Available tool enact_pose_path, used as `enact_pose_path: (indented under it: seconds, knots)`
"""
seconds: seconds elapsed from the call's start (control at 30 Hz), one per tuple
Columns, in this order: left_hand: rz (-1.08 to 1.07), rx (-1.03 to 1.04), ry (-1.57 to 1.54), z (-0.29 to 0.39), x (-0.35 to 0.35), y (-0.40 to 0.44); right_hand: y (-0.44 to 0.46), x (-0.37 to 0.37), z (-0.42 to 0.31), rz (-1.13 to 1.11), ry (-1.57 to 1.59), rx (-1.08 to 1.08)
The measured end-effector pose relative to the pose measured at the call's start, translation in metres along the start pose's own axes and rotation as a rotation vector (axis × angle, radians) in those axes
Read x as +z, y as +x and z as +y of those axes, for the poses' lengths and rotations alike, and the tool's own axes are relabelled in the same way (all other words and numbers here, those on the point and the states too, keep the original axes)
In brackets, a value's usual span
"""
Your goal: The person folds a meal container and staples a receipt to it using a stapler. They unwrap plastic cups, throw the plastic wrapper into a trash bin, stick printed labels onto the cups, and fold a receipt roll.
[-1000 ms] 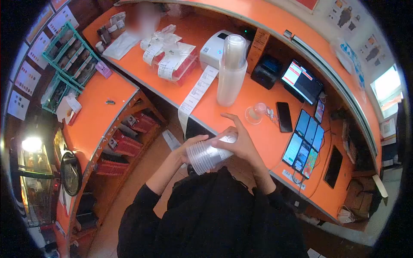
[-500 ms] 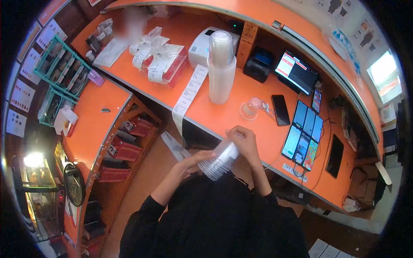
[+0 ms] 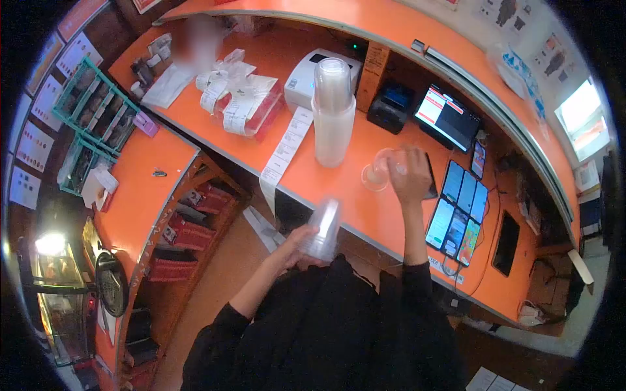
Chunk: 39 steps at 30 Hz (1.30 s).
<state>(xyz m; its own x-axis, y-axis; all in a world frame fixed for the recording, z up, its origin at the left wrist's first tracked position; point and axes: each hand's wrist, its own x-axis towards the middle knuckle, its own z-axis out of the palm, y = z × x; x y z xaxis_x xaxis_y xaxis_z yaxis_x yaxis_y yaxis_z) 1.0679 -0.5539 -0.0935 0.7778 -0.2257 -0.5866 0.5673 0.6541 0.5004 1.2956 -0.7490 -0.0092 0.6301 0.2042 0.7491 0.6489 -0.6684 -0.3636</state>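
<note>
My left hand is wrapped round a short stack of clear plastic cups, held tilted near my body and blurred by motion. Out over the orange counter, my right hand is beside an upturned clear cup, fingers bent down and blurred; whether they grip anything cannot be made out. Partly behind that hand lies a dark phone. A tall stack of translucent cups stands on the counter left of my right hand.
A white label printer with a long paper strip stands behind the tall stack. Red packages with labels are at its left. To the right are a monitor and several lit phones. Teal baskets stand far left.
My right hand has left the held cups and reached forward and right to the upturned cup and dark phone. The cups in my left hand now tilt more upright.
</note>
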Motion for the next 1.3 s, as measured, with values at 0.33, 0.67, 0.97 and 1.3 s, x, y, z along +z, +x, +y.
enact_pose_path:
  seconds: [0.33, 0.67, 0.97, 1.3]
  knots:
    - [0.345, 1.135, 1.056, 0.029, 0.019, 0.141, -0.042, 0.068, 0.048, -0.312, -0.153, -0.071]
    - [0.381, 1.121, 1.335, 0.037, -0.008, 0.103, -0.021, 0.035, 0.007, -0.021, 0.054, 0.164]
    - [0.692, 0.782, 1.058, 0.139, -0.142, 0.070, -0.080, 0.056, -0.132, -0.091, 0.683, 0.356]
    - [-0.116, 0.467, 0.476, 0.093, -0.109, -0.021, -0.228, 0.118, -0.182, -0.712, 0.883, 0.646]
